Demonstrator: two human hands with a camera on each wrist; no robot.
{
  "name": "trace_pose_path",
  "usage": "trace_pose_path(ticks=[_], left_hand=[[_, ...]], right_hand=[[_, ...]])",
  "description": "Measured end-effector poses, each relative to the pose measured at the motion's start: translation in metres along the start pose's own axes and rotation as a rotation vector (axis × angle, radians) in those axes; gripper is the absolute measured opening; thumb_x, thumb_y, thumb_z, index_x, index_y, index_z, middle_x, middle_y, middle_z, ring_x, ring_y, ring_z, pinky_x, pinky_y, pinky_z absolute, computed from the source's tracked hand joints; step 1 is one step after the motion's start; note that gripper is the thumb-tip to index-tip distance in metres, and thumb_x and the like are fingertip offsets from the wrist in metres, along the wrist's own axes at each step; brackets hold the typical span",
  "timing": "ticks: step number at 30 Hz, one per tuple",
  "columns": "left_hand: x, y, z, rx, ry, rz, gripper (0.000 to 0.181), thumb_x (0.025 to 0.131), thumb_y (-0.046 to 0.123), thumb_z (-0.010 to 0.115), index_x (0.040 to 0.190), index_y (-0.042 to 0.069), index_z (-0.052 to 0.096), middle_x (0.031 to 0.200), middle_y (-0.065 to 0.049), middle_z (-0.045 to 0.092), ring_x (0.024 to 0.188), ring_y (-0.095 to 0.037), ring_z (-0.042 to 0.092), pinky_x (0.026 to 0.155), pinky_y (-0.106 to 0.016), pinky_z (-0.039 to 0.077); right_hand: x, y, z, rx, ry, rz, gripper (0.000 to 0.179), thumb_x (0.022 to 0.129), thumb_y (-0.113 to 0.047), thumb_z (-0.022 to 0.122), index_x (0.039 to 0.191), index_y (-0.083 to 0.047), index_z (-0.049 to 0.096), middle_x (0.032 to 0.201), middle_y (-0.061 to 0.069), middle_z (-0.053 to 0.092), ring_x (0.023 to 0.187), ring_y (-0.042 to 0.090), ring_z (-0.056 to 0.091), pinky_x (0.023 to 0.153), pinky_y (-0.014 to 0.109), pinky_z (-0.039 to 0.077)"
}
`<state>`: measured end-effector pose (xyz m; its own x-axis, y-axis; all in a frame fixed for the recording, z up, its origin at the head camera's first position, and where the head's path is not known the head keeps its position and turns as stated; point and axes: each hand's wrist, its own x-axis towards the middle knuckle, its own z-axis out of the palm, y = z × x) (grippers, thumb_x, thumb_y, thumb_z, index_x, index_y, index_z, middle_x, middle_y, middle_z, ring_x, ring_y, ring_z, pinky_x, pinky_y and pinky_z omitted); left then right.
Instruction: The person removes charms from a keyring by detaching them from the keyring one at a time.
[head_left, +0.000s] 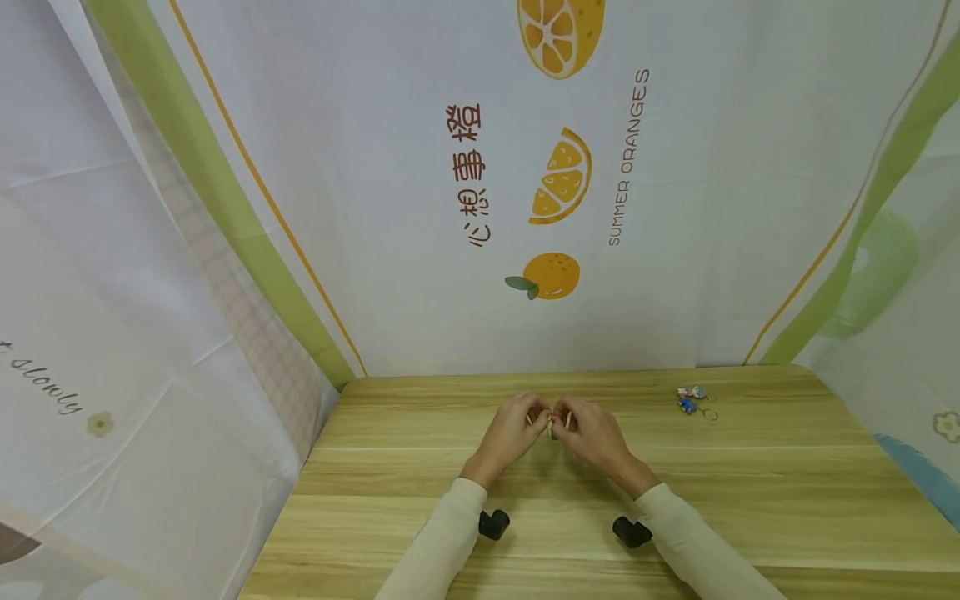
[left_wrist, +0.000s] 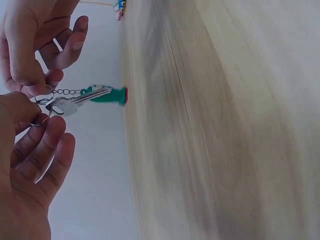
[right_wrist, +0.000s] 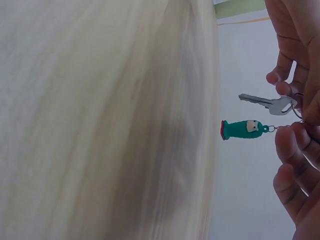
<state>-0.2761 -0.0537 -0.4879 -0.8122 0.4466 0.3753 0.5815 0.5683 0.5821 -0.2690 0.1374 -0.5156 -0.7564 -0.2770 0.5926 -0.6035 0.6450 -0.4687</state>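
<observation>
Both hands meet over the wooden table, fingertips close together. My left hand [head_left: 510,433] pinches a thin metal key ring [left_wrist: 40,123], from which a silver key [left_wrist: 70,104] hangs. My right hand [head_left: 596,435] pinches the ring beside the end of a short chain [left_wrist: 66,92]. On that chain hangs a green figure charm [right_wrist: 244,129] with a pale face and a red base. In the right wrist view the key [right_wrist: 270,103] and the charm dangle side by side, apart from each other. Fingertips partly hide the ring and where the chain joins it.
At the table's [head_left: 750,483] back right lie a blue figure keychain [head_left: 687,405] with its ring and a pink and pale blue one [head_left: 692,392]. Black wrist devices [head_left: 493,525] sit by both forearms. A white curtain [head_left: 412,317] printed with oranges hangs behind the table.
</observation>
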Motion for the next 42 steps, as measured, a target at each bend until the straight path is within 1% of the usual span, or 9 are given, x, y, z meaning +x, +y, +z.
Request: trace_pose_path(ticks=[5, 13, 16, 19, 23, 27, 31, 33, 42], left_hand=[[-0.0011, -0.0005, -0.0020, -0.020, 0.006, -0.019, 0.010, 0.108, 0.012, 0.063, 0.111, 0.009, 0.072, 0.106, -0.004, 0.071, 0.092, -0.011, 0.066, 0.082, -0.021, 0.058], [-0.0012, -0.0032, -0.0013, -0.023, 0.016, -0.034, 0.009, 0.108, 0.011, 0.064, 0.111, 0.009, 0.072, 0.104, -0.004, 0.071, 0.090, -0.010, 0.065, 0.080, -0.021, 0.057], [-0.0010, -0.0035, -0.0008, -0.035, 0.013, -0.040, 0.010, 0.108, 0.011, 0.063, 0.111, 0.009, 0.072, 0.105, -0.006, 0.071, 0.091, -0.011, 0.065, 0.081, -0.021, 0.057], [-0.0009, -0.0033, -0.0002, -0.038, 0.014, -0.038, 0.010, 0.108, 0.011, 0.063, 0.112, 0.009, 0.072, 0.106, -0.007, 0.072, 0.092, -0.011, 0.066, 0.082, -0.021, 0.058], [-0.0007, -0.0023, 0.0008, -0.044, 0.025, -0.015, 0.010, 0.108, 0.010, 0.064, 0.112, 0.007, 0.072, 0.106, -0.006, 0.072, 0.092, -0.013, 0.068, 0.081, -0.021, 0.059], [-0.0006, -0.0018, 0.0017, -0.059, 0.018, 0.000, 0.009, 0.107, 0.009, 0.064, 0.111, 0.006, 0.072, 0.105, -0.006, 0.072, 0.091, -0.012, 0.068, 0.080, -0.020, 0.059], [-0.0005, -0.0026, 0.0033, -0.073, -0.014, -0.018, 0.008, 0.107, 0.010, 0.065, 0.111, 0.007, 0.071, 0.104, -0.004, 0.071, 0.089, -0.009, 0.066, 0.079, -0.018, 0.057], [-0.0003, -0.0029, 0.0040, -0.076, -0.020, -0.029, 0.008, 0.107, 0.010, 0.064, 0.110, 0.008, 0.071, 0.104, -0.004, 0.071, 0.089, -0.008, 0.065, 0.078, -0.018, 0.056], [-0.0004, -0.0024, 0.0039, -0.033, -0.001, -0.017, 0.007, 0.107, 0.009, 0.065, 0.108, 0.009, 0.072, 0.101, -0.002, 0.070, 0.086, -0.007, 0.063, 0.075, -0.018, 0.056]], right_hand=[[0.0008, -0.0011, -0.0002, 0.014, 0.003, -0.008, 0.014, 0.092, -0.004, 0.076, 0.091, -0.016, 0.068, 0.081, -0.005, 0.069, 0.061, -0.005, 0.051, 0.053, 0.018, 0.043], [-0.0002, -0.0032, -0.0010, 0.010, -0.023, 0.043, 0.013, 0.094, -0.005, 0.076, 0.092, -0.016, 0.069, 0.084, -0.003, 0.071, 0.060, -0.004, 0.052, 0.052, 0.018, 0.043], [-0.0003, -0.0035, -0.0012, 0.011, -0.037, 0.064, 0.011, 0.095, -0.007, 0.076, 0.093, -0.016, 0.070, 0.085, -0.004, 0.072, 0.059, -0.004, 0.052, 0.052, 0.018, 0.043], [-0.0002, -0.0038, -0.0010, 0.012, -0.046, 0.086, 0.009, 0.096, -0.009, 0.076, 0.094, -0.016, 0.070, 0.085, -0.004, 0.072, 0.059, -0.005, 0.051, 0.051, 0.019, 0.043], [-0.0004, -0.0030, -0.0009, 0.015, -0.048, 0.101, 0.004, 0.099, -0.013, 0.073, 0.096, -0.014, 0.072, 0.087, -0.004, 0.073, 0.060, -0.004, 0.051, 0.052, 0.019, 0.043], [-0.0009, -0.0027, -0.0016, 0.014, -0.046, 0.094, 0.004, 0.098, -0.011, 0.071, 0.095, -0.013, 0.070, 0.087, -0.003, 0.072, 0.061, -0.003, 0.052, 0.052, 0.019, 0.043], [-0.0010, -0.0031, -0.0017, 0.005, -0.030, 0.072, 0.012, 0.093, -0.006, 0.074, 0.091, -0.015, 0.067, 0.084, -0.004, 0.071, 0.061, -0.002, 0.052, 0.053, 0.019, 0.043], [-0.0010, -0.0031, -0.0013, 0.004, -0.019, 0.062, 0.015, 0.091, -0.004, 0.075, 0.090, -0.016, 0.066, 0.083, -0.004, 0.071, 0.060, -0.002, 0.052, 0.052, 0.019, 0.042], [-0.0007, -0.0020, 0.0003, -0.002, -0.008, 0.056, 0.017, 0.091, -0.004, 0.077, 0.090, -0.018, 0.067, 0.082, -0.006, 0.070, 0.061, -0.004, 0.051, 0.053, 0.019, 0.042]])
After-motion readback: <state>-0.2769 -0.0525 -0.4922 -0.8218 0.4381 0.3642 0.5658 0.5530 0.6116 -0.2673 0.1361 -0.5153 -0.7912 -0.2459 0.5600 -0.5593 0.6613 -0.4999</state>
